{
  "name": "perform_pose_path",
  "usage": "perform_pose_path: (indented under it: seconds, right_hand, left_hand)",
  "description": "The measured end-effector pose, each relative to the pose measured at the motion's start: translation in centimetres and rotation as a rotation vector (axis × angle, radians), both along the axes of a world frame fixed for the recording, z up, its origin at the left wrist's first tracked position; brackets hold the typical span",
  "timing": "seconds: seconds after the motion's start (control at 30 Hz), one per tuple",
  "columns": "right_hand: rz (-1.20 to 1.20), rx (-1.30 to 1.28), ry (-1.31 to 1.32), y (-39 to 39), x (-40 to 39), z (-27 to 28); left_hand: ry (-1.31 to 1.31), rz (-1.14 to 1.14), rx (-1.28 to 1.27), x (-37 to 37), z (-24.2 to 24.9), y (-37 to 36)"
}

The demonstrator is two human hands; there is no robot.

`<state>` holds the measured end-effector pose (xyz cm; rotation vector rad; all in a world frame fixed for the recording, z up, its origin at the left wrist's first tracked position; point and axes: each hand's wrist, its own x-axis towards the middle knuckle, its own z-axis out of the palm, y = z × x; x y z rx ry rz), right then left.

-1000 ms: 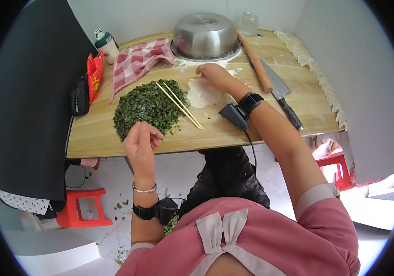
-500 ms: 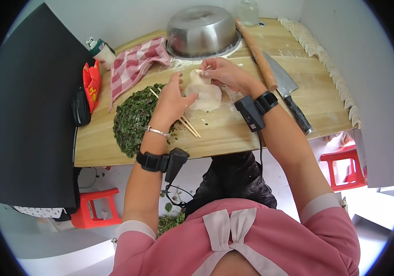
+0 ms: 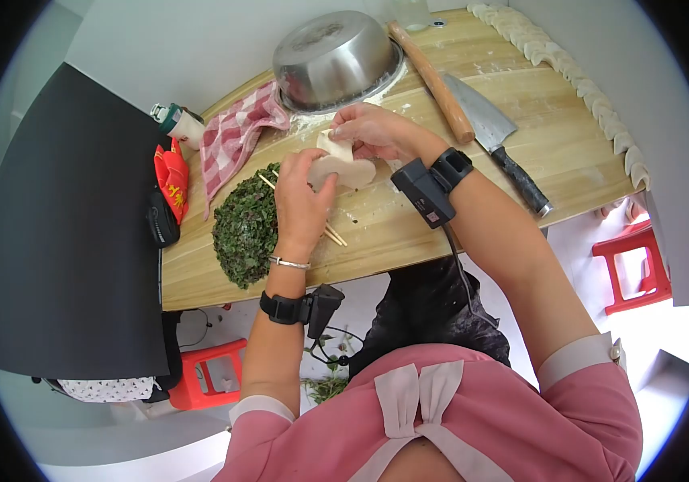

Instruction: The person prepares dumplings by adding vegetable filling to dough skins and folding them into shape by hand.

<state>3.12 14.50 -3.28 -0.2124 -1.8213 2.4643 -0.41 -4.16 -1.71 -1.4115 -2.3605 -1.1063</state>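
Observation:
Over the wooden table, thin pale dough wrappers [image 3: 351,170] lie between my two hands. My left hand [image 3: 306,197] is closed on the left edge of the wrappers, thumb and fingers around it. My right hand [image 3: 372,131] pinches the upper part of a raised dough wrapper [image 3: 335,146]. Beside my left hand sits a heap of chopped dark green leaves [image 3: 245,229]. A pair of wooden chopsticks [image 3: 335,235] rests with one end at the leaves, partly hidden behind my left hand.
An upturned steel bowl [image 3: 332,60] stands at the back. Right of it lie a rolling pin [image 3: 433,80] and a cleaver [image 3: 481,112]. Folded dumplings [image 3: 581,80] line the right edge. A checked cloth [image 3: 240,132], a bottle [image 3: 179,122] and a black case [image 3: 162,218] are at the left.
My left hand has closed on the wrappers' left edge, which is now lifted. My right hand still pinches the dough. The whole view has shifted and tilted slightly.

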Motion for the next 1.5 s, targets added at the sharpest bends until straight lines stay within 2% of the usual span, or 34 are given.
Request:
perform_pose_path:
  seconds: [0.07, 0.13, 0.2, 0.27, 0.33, 0.37, 0.43, 0.47, 0.5, 0.57, 0.6, 0.67, 0.7, 0.77, 0.8, 0.83, 0.9, 0.93, 1.0, 1.03, 1.1, 1.23, 1.43, 1.5]
  right_hand:
    - [0.016, 0.037, -0.040, -0.2, 0.5, 0.7]
    - [-0.006, 0.013, -0.035, -0.3, 0.2, 0.3]
    - [-0.027, -0.010, -0.031, -0.5, 0.0, 0.2]
    - [-0.164, -0.033, -0.016, -0.6, 0.1, 0.3]
    - [-0.197, -0.032, -0.013, 0.1, 0.0, 0.1]
    - [-0.227, -0.029, -0.011, 0.5, -0.1, 0.0]
    - [-0.256, -0.066, -0.006, 0.8, -0.1, 0.2]
    - [-0.283, -0.100, 0.000, 1.0, -0.1, 0.2]
    - [-0.283, -0.100, 0.000, 1.1, 0.0, 0.3]
    - [-0.187, -0.092, 0.121, 1.3, 0.1, 0.6]
    - [-0.182, -0.087, 0.125, 1.4, 0.0, 0.4]
    - [-0.026, -0.050, 0.204, 1.6, -0.6, 0.2]
    - [-0.020, -0.045, 0.210, 1.5, -0.4, 0.6]
    - [0.130, -0.022, 0.271, 0.6, 0.5, 1.7]
    - [0.183, -0.008, 0.288, 0.3, 0.6, 1.8]
    - [0.192, -0.008, 0.286, 0.0, 0.7, 1.9]
    - [0.198, 0.130, 0.255, -0.5, 0.9, 2.0]
    - [0.200, 0.131, 0.255, -0.6, 0.9, 2.1]
    - [0.167, 0.288, 0.226, -0.6, 1.0, 2.3]
    - [0.165, 0.286, 0.227, -0.7, 1.1, 2.4]
    - [0.190, 0.355, 0.304, -0.8, 1.2, 2.3]
    - [0.176, 0.362, 0.263, -0.8, 1.0, 2.3]
    - [0.140, 0.239, 0.155, -1.5, 1.0, 2.9]
    - [0.014, 0.026, 0.137, -2.7, 1.9, 3.4]
  left_hand:
    - [0.020, -0.004, 0.013, -0.2, -0.2, -0.1]
    - [0.303, -0.032, 0.049, -0.1, -0.1, -0.4]
    - [0.332, -0.062, 0.040, -0.1, 0.0, -0.7]
    - [0.358, -0.090, 0.035, -0.2, -0.1, -1.3]
    - [0.237, -0.238, 0.066, -0.3, -0.1, -2.0]
    - [0.236, -0.240, 0.064, 0.1, -0.4, -2.2]
    - [-0.667, -0.262, 0.294, 1.1, -0.5, -2.3]
    - [-0.798, -0.269, 0.322, 1.1, -0.1, -2.2]
    - [-0.797, -0.269, 0.323, 0.9, -0.1, -2.0]
    - [-1.051, -0.170, 0.350, 0.4, -0.3, -1.6]
    - [-1.047, -0.170, 0.357, -0.1, -0.6, -1.5]
    - [-0.390, -0.004, 0.076, -1.2, -1.0, -0.8]
    - [-0.384, -0.001, 0.082, -1.2, -0.4, -0.4]
    - [-0.763, -0.094, 0.477, -0.5, 1.3, 0.3]
    - [-0.948, -0.165, 0.459, -0.8, 1.9, 0.3]
    - [-0.948, -0.158, 0.465, -1.3, 1.9, 0.3]
    - [-1.106, -0.228, 0.446, -2.2, 1.3, 0.3]
    - [-1.105, -0.226, 0.448, -2.5, 1.0, 0.1]
    - [-1.045, -0.103, 0.411, -2.9, 0.9, -0.1]
    - [-1.044, -0.103, 0.408, -2.9, 0.9, -0.2]
    - [-1.148, -0.161, 0.557, -2.6, 1.0, -0.4]
    - [-1.162, -0.184, 0.597, -2.1, 1.2, -0.6]
    - [-1.248, -0.237, 0.645, -1.3, 1.1, -0.6]
    - [-1.315, -0.270, 0.652, -1.1, 1.0, -0.5]
